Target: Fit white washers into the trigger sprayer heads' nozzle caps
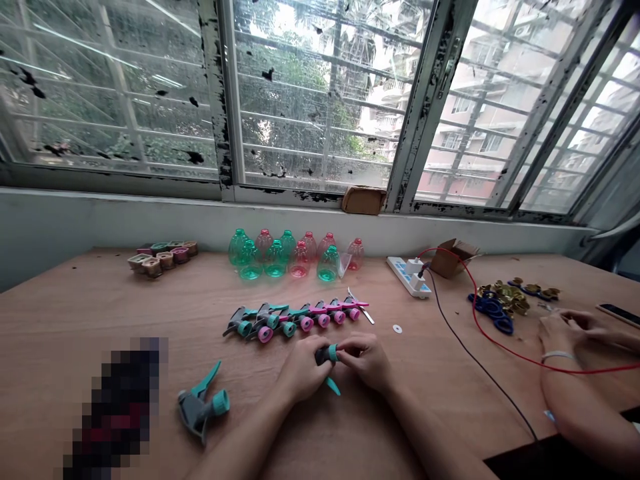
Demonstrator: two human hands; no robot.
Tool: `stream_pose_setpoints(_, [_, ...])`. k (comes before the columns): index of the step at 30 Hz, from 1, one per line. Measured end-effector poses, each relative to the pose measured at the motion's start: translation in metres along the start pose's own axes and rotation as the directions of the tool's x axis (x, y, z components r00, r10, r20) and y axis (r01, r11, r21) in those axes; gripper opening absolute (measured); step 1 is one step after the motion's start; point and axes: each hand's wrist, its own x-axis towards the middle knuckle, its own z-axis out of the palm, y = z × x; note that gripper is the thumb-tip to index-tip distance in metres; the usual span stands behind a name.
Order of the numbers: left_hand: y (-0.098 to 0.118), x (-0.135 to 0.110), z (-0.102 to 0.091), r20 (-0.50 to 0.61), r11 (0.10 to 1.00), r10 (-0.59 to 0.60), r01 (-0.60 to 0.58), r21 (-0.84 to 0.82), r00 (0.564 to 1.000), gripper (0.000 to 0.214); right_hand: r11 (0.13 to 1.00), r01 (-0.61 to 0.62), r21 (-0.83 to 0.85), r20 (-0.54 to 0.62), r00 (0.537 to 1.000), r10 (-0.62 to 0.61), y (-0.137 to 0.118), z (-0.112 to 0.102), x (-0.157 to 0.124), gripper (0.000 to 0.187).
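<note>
Teal spray head [326, 355] is gripped closed between the fingers of the left hand [303, 370] and right hand [363, 362], near a row of pink and teal spray heads [295, 317] on a wooden table [75, 300].

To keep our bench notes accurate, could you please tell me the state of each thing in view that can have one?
Sprayer head, held by left hand and right hand
Loose sprayer head, lying on its side
Row of sprayer heads, lying side by side
Plastic bottles, upright, uncapped
Power strip, white plug inserted
Cardboard box, flaps open
</note>
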Motion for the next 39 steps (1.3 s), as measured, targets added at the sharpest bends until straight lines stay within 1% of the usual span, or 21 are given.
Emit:
stream_pose_setpoints(3, [-0.001, -0.0011, 0.0001, -0.008, 1.0, -0.004, 0.004, 0.019, 1.0, 0.026, 1.0, -0.002, -0.003, 0.002, 1.0, 0.002, 0.0004, 0.0016, -0.0006, 0.012])
stream_pose_setpoints(10, [-0.0029, -0.0033, -0.0002, -0.022, 0.996, -0.023, 0.025, 0.09, 0.999, 0.026, 0.999, -0.005, 0.032, 0.058, 0.998, 0.003, 0.0077, 0.0039, -0.0027, 0.014])
stream_pose_setpoints(15, [-0.0011, -0.0033, -0.0023, -0.027, 0.997, -0.06, 0.061, 0.036, 0.998, 0.03, 0.996, 0.018, 0.083, 0.061, 0.998, -0.023, 0.0091, 0.0034, -0.0045, 0.016])
stream_pose_setpoints(18, [-0.0003, -0.0035, -0.0028, -0.003, 0.997, -0.081, 0.081, -0.002, 0.997, 0.032, 0.996, 0.042, 0.073, 0.073, 0.996, -0.047, 0.0086, 0.0028, -0.0046, 0.017])
stream_pose_setpoints(22, [0.0001, -0.004, -0.0035, 0.007, 0.997, -0.073, 0.073, -0.025, 0.997, 0.034, 0.997, 0.053, 0.06, 0.076, 0.995, -0.058, 0.0074, 0.0033, -0.0036, 0.016])
stream_pose_setpoints(29, [-0.0007, -0.0054, -0.0044, 0.028, 0.997, -0.052, 0.05, 0.057, 0.998, 0.029, 0.998, 0.021, 0.067, 0.092, 0.995, -0.027, 0.0064, 0.0038, -0.0019, 0.011])
stream_pose_setpoints(31, [0.0007, -0.0055, -0.0039, -0.006, 0.997, -0.056, 0.056, 0.054, 0.998, 0.027, 0.998, 0.016, 0.066, 0.072, 0.997, -0.021, 0.0056, 0.0026, -0.0015, 0.012])
stream_pose_setpoints(34, [0.0036, -0.0052, -0.0032, -0.06, 0.999, -0.054, 0.054, -0.003, 0.997, 0.023, 0.997, 0.032, 0.073, -0.001, 0.999, -0.032, 0.0033, 0.0004, -0.0017, 0.014])
stream_pose_setpoints(36, [0.005, -0.005, -0.0029, -0.078, 0.997, -0.046, 0.041, -0.067, 0.996, 0.019, 0.995, 0.073, 0.066, -0.039, 0.997, -0.071, 0.0019, -0.0007, -0.0026, 0.018])
stream_pose_setpoints(39, [0.0052, -0.0049, -0.0023, -0.075, 0.989, -0.041, 0.03, -0.144, 0.996, 0.017, 0.987, 0.161, 0.024, -0.055, 0.986, -0.159, 0.0016, -0.0014, -0.0049, 0.024])
